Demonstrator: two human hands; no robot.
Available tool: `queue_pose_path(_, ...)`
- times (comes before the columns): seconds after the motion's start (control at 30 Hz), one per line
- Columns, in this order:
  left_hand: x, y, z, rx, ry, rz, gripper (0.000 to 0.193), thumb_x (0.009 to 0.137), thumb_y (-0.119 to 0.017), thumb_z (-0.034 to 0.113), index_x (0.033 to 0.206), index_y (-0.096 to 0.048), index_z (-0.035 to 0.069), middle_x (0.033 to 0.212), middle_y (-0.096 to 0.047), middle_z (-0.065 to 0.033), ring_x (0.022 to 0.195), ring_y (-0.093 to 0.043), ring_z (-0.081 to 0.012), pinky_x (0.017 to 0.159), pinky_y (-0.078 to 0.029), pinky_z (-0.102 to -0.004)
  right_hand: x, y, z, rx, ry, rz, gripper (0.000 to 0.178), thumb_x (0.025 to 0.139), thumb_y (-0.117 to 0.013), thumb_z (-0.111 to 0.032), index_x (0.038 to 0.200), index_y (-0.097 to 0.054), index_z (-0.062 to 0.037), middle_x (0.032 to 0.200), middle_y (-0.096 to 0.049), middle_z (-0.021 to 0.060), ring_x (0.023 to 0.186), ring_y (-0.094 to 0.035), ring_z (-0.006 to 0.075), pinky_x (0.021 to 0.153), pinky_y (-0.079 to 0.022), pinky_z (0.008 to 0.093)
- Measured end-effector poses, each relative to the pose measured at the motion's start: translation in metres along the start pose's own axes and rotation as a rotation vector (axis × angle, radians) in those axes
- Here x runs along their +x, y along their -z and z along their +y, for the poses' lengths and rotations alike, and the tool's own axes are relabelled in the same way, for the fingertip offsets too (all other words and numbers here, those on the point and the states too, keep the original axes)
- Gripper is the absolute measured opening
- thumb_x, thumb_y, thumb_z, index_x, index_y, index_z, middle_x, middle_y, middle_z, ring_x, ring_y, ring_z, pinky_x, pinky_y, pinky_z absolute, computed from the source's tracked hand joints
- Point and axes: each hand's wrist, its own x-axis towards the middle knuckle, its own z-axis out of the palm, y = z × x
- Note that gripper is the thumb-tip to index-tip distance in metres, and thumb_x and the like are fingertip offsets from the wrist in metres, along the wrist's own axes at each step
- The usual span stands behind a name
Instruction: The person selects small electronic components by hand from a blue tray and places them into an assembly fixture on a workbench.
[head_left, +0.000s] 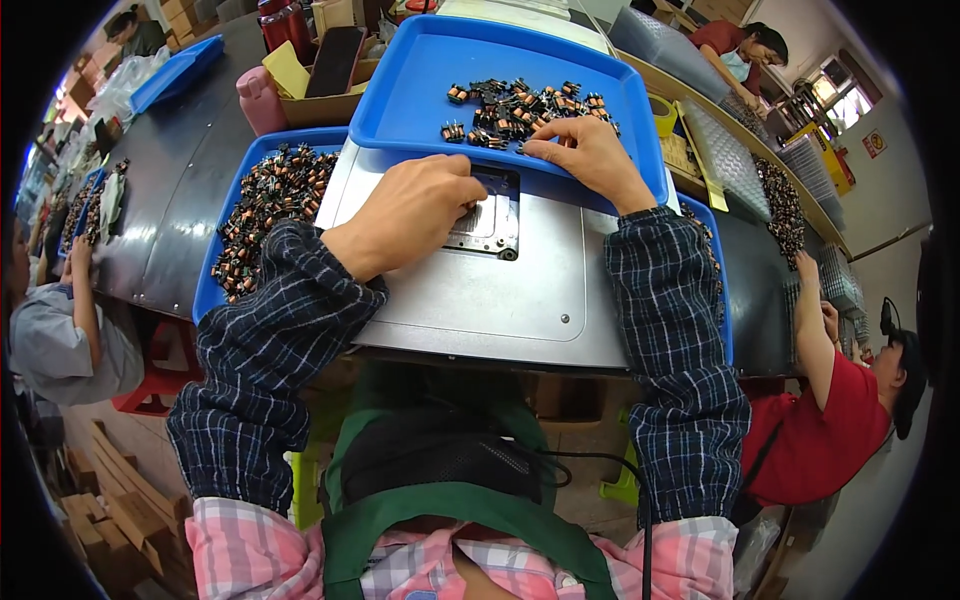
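Blue tray [415, 85], copper-wound coils [512, 112], right hand [592, 160] nearly closed at them, left hand [408, 212] curled over fixture [482, 243], grips unclear

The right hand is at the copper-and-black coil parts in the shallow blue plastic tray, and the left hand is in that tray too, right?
No: the head view shows the left hand at the dark rectangular recess in the silver metal panel, not in the blue tray. The right hand is indeed at the coil parts there.

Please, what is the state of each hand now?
Left hand: curled at the recessed metal plate; hold cannot be told.
Right hand: at copper coils; hold cannot be told.
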Motion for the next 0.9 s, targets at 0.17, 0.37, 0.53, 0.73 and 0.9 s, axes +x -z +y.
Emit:
queue_pose_path(0.17,0.003,0.0,0.002,0.024,0.008,-0.043,0.017,0.07,-0.053,-0.001,0.083,-0.063,0.001,0.08,-0.054,-0.0096,0.081,-0.053,-0.0266,0.069,-0.043,-0.0364,0.002,-0.003,0.004,-0.042,0.013,0.018,0.021,0.074,-0.066,-0.021,0.085,-0.067,-0.003,0.061,-0.057,0.0044,0.054,-0.047,0.0093,0.048,-0.036,0.0234)
queue_pose_path(0.37,-0.003,-0.001,-0.001,0.005,-0.001,0.01,0.018,0.071,-0.053,-0.001,0.086,-0.062,0.002,0.08,-0.055,-0.0099,0.081,-0.053,-0.0268,0.069,-0.043,-0.0357,0.005,-0.006,0.003,-0.084,-0.001,0.045,0.023,0.073,-0.065,-0.027,0.084,-0.068,-0.0075,0.077,-0.063,0.0095,0.069,-0.058,0.0198,0.066,-0.046,0.03)
queue_pose_path(0.53,-0.014,0.016,-0.003,-0.169,0.091,0.211,0.02,0.074,-0.054,-0.001,0.093,-0.06,0.0,0.082,-0.056,-0.0117,0.077,-0.055,-0.0276,0.069,-0.045,-0.0334,0.001,0.003,0.008,-0.01,-0.069,-0.004,0.027,0.066,-0.069,-0.021,0.084,-0.066,-0.0015,0.072,-0.062,0.0106,0.065,-0.058,0.0191,0.063,-0.047,0.0281)
queue_pose_path(0.73,-0.053,0.036,-0.048,0.147,0.37,0.464,0.02,0.074,-0.055,-0.001,0.093,-0.06,0.001,0.084,-0.058,-0.0104,0.079,-0.056,-0.0254,0.072,-0.044,-0.0322,0.002,-0.002,0.008,0.099,-0.052,0.086,0.023,0.06,-0.071,-0.018,0.071,-0.062,0.0007,0.066,-0.06,0.0087,0.062,-0.056,0.0166,0.06,-0.045,0.0265)
queue_pose_path(0.9,-0.027,0.034,-0.042,0.111,0.207,0.499,0.017,0.073,-0.057,0.002,0.09,-0.061,0.002,0.085,-0.058,-0.0111,0.082,-0.055,-0.0274,0.074,-0.044,-0.0333,-0.001,0.0,0.009,0.036,0.051,0.204,0.02,0.062,-0.071,-0.014,0.068,-0.056,-0.0035,0.065,-0.055,0.0018,0.059,-0.049,0.0098,0.053,-0.041,0.023)
